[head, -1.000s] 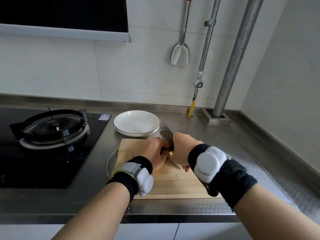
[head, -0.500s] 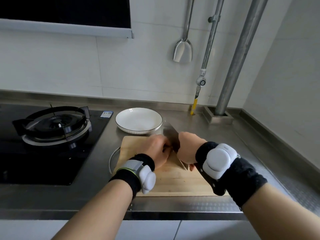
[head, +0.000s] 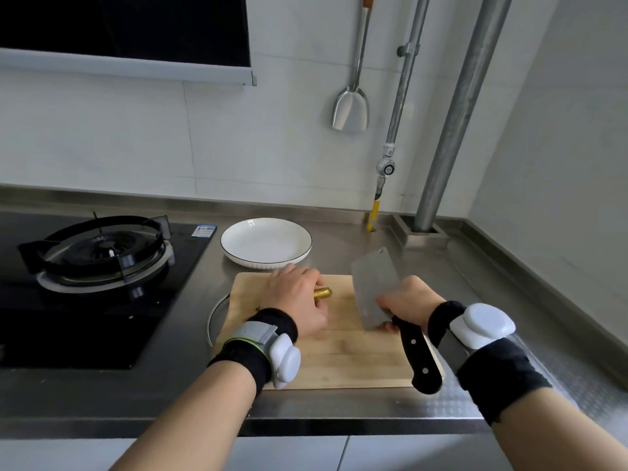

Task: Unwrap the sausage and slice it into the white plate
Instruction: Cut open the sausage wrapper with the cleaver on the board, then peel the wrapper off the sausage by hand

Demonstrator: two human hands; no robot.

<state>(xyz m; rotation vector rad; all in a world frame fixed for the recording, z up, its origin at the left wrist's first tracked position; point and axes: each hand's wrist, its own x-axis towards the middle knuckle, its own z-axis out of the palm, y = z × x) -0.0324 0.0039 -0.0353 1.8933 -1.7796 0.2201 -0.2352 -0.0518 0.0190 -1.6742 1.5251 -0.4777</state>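
Near the far edge of the cutting board (head: 339,351), the sausage (head: 323,294) lies crosswise, held under the curled left hand (head: 299,300), free end pointing at the cleaver (head: 375,287), which the right hand (head: 406,302) grips above the board's right half.

Bare forearms (head: 204,402), black wristbands (head: 248,355) on both wrists, rounded white pod (head: 482,326) on each, grey green-edged strap (head: 253,334) on left

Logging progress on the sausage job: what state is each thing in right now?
sausage: lying on the cutting board, golden wrapper apparently on, held by the left hand
cleaver: tilted, clear of the sausage, gripped by the right hand
white plate: empty
burner: unlit
spatula: hanging on the wall
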